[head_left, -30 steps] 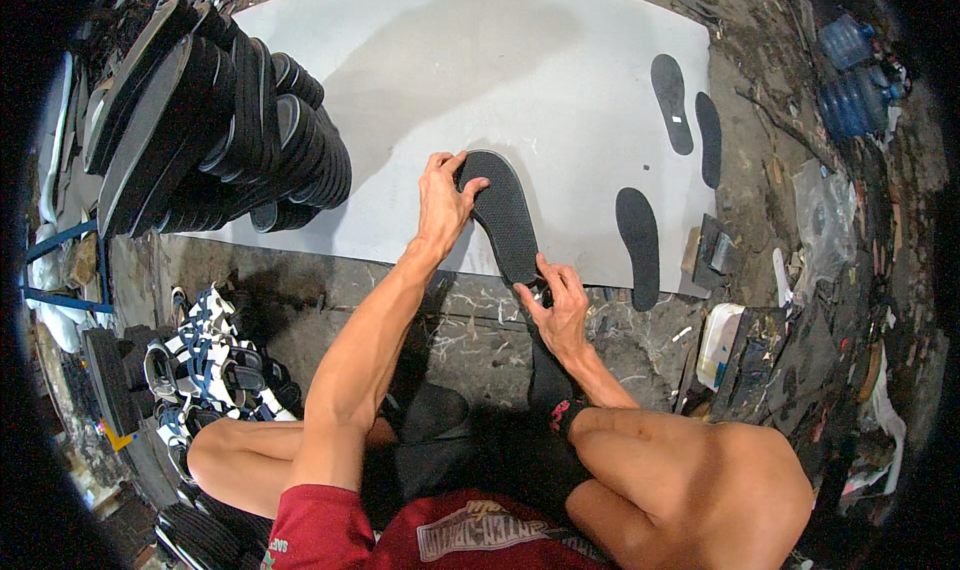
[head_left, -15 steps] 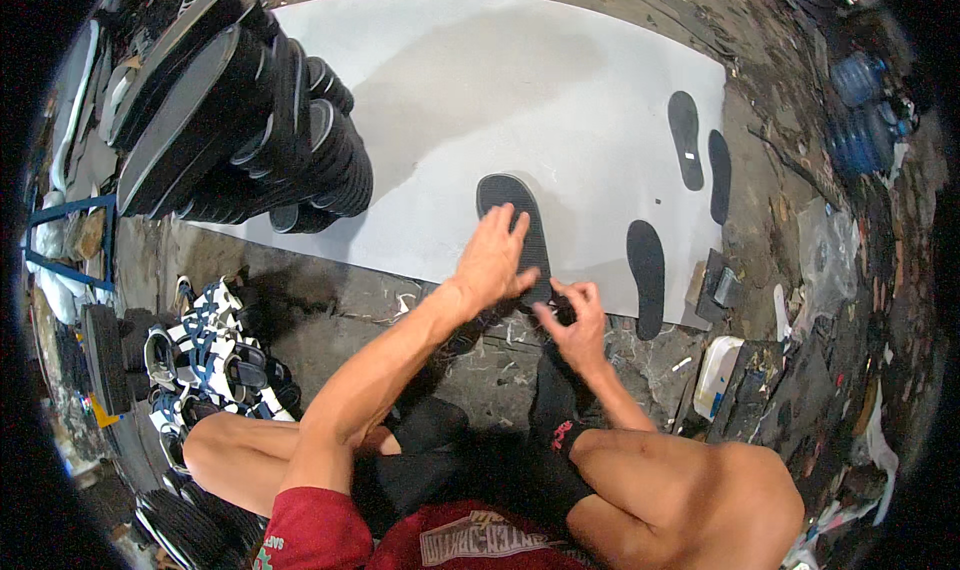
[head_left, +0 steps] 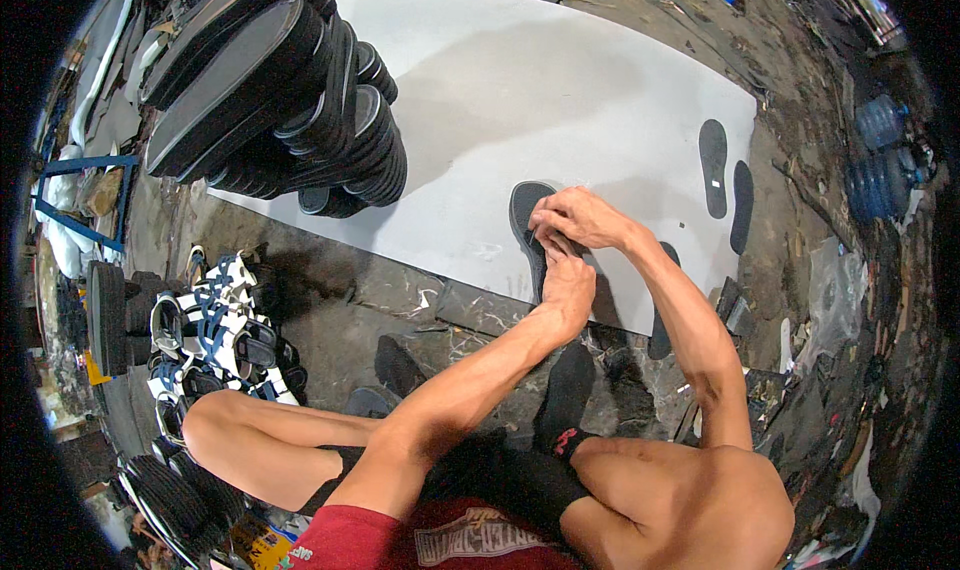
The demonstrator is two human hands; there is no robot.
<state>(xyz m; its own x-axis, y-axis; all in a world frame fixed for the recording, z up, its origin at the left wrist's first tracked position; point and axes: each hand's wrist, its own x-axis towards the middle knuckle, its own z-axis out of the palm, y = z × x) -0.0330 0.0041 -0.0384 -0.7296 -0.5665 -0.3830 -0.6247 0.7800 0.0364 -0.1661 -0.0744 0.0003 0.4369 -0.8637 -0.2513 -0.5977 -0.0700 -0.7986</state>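
A black shoe sole [head_left: 526, 202] with a ribbed face lies at the near edge of a large white board [head_left: 500, 80]. My left hand [head_left: 568, 288] rests along its right side, fingers bent and closed at the sole's edge. From the right, my right hand [head_left: 583, 217] reaches over, its fingers curled down and pinched together close to the left fingertips. Whatever sits between the right fingertips is hidden. The lower right part of the sole is covered by my hands.
A tall stack of black thick-soled footwear [head_left: 240, 90] stands at the board's left. Flat dark insoles [head_left: 713, 160] lie at its right. White and navy sandals [head_left: 225, 335] are heaped at lower left. Clear blue bottles [head_left: 880, 122] sit far right. My socked foot [head_left: 566, 395] is below the board.
My left hand has moved from the sole's top down to its right edge. My right hand has swung up over the sole, beside the left fingers. The whole view has shifted slightly.
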